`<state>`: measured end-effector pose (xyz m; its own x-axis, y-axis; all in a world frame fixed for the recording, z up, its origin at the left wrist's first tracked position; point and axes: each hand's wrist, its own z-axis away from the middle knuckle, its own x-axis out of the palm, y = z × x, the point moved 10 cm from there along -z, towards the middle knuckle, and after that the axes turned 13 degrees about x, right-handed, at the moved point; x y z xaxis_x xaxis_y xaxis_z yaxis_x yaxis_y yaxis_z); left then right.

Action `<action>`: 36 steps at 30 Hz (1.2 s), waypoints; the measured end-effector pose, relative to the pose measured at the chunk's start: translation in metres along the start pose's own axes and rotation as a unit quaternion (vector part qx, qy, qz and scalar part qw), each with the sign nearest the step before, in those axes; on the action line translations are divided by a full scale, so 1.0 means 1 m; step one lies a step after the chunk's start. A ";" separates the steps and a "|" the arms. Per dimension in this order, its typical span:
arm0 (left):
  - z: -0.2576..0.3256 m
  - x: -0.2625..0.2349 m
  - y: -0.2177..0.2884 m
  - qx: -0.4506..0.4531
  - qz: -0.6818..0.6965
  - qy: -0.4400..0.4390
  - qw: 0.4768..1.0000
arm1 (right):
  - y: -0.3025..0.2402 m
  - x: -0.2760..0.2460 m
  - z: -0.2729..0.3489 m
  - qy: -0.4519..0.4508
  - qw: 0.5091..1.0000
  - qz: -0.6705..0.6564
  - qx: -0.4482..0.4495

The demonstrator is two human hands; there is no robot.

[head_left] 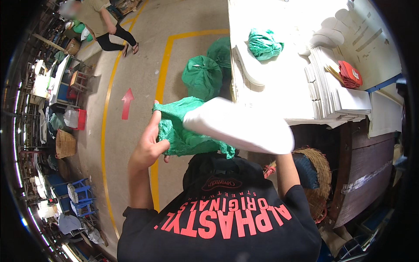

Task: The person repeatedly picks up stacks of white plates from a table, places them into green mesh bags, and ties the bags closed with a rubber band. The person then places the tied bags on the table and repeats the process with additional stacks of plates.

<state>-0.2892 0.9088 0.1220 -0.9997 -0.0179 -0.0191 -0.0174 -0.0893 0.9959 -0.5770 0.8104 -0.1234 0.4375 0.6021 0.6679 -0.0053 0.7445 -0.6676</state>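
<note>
My left hand [152, 144] is closed on the rim of a green plastic sack [171, 114], with the thumb along its edge. The sack's mouth gapes open towards me. A white shoe sole [244, 129], smeared by motion, hangs in the air with its narrower end over the sack's mouth. My right forearm [286, 170] runs up under the sole's other end, so my right hand carries it; the fingers are hidden behind it. Whether it is one sole or several pressed together, I cannot tell.
On the white table [288, 96] at right lie a bunched green bag [265, 43], a white sole [249, 65], white stacks [325, 87] and a red packet [350, 74]. Filled green sacks [201, 76] stand on the floor. A wicker basket [321, 174] sits below the table. A person [102, 26] walks far left.
</note>
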 end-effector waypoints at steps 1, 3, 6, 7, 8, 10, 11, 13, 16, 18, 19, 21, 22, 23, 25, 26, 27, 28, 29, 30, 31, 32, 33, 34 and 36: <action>-0.002 0.006 0.003 0.010 0.004 -0.009 1.000 | 0.011 0.000 -0.014 0.007 0.999 0.017 0.048; 0.001 0.004 0.005 -0.001 -0.010 0.018 1.000 | 0.028 0.002 -0.037 0.004 0.990 0.053 0.128; 0.008 0.006 0.008 -0.009 -0.026 0.024 0.999 | 0.035 -0.011 -0.055 0.077 0.974 0.140 0.159; 0.011 0.006 0.009 -0.006 -0.026 0.022 0.999 | 0.027 -0.016 -0.055 0.108 0.972 0.160 0.133; 0.013 0.006 0.006 -0.012 -0.026 0.029 0.999 | 0.015 -0.016 -0.056 0.117 0.973 0.173 0.094; 0.016 0.004 0.005 -0.018 -0.028 0.038 0.999 | -0.008 -0.011 -0.053 0.141 0.956 0.254 0.039; 0.016 0.006 0.005 -0.014 -0.027 0.031 0.999 | -0.017 -0.016 -0.055 0.201 0.938 0.280 0.044; 0.017 0.009 0.003 -0.031 -0.032 0.020 0.999 | -0.041 -0.009 -0.050 0.285 0.919 0.272 -0.011; 0.016 0.018 0.010 -0.016 -0.023 0.010 1.000 | -0.053 0.036 -0.059 0.440 0.709 0.551 -0.014; 0.017 0.021 0.017 0.004 -0.017 0.025 1.000 | -0.027 0.062 -0.086 0.439 0.676 0.590 0.043; 0.018 0.021 0.021 0.015 -0.016 0.040 0.999 | -0.025 0.078 -0.094 0.439 0.675 0.593 -0.012; 0.022 0.015 0.029 0.036 0.001 0.070 0.997 | -0.021 0.089 -0.111 0.355 0.777 0.508 -0.110; 0.026 0.008 0.036 0.045 0.017 0.086 0.995 | -0.016 0.085 -0.112 0.313 0.813 0.475 -0.121; 0.031 0.001 0.040 0.054 0.038 0.108 0.992 | -0.016 0.077 -0.111 0.305 0.822 0.462 -0.133; 0.044 -0.016 0.043 0.066 -0.010 0.175 0.982 | -0.015 0.055 -0.097 0.324 0.821 0.451 -0.135; 0.050 -0.021 0.046 0.074 -0.018 0.185 0.980 | -0.020 0.050 -0.084 0.398 0.721 0.550 -0.142; 0.056 -0.026 0.049 0.083 -0.027 0.194 0.977 | -0.018 0.040 -0.076 0.425 0.700 0.562 -0.118; 0.062 -0.030 0.050 0.096 -0.021 0.209 0.973 | -0.014 0.026 -0.073 0.460 0.686 0.559 -0.067; 0.068 -0.036 0.049 0.094 -0.026 0.221 0.970 | -0.014 0.017 -0.068 0.483 0.672 0.558 -0.058; 0.072 -0.043 0.048 0.094 -0.032 0.229 0.968 | -0.007 0.003 -0.068 0.500 0.656 0.566 0.012; 0.076 -0.048 0.047 0.099 -0.033 0.236 0.966 | -0.006 -0.005 -0.069 0.505 0.642 0.576 0.041; 0.083 -0.057 0.044 0.090 -0.051 0.259 0.960 | -0.006 -0.013 -0.070 0.511 0.627 0.585 0.069; 0.088 -0.065 0.041 0.092 -0.048 0.276 0.955 | -0.001 -0.020 -0.076 0.480 0.637 0.593 0.108; 0.094 -0.073 0.037 0.095 -0.045 0.293 0.951 | 0.003 -0.027 -0.081 0.448 0.646 0.600 0.146; 0.101 -0.092 0.030 0.113 -0.021 0.304 0.946 | -0.001 -0.029 -0.084 0.428 0.675 0.580 0.158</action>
<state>-0.1997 1.0081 0.1627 -0.8031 -0.5946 -0.0378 -0.1289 0.1114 0.9854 -0.5144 0.7681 -0.1700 0.3337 0.5458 -0.7686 -0.9228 0.0224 -0.3847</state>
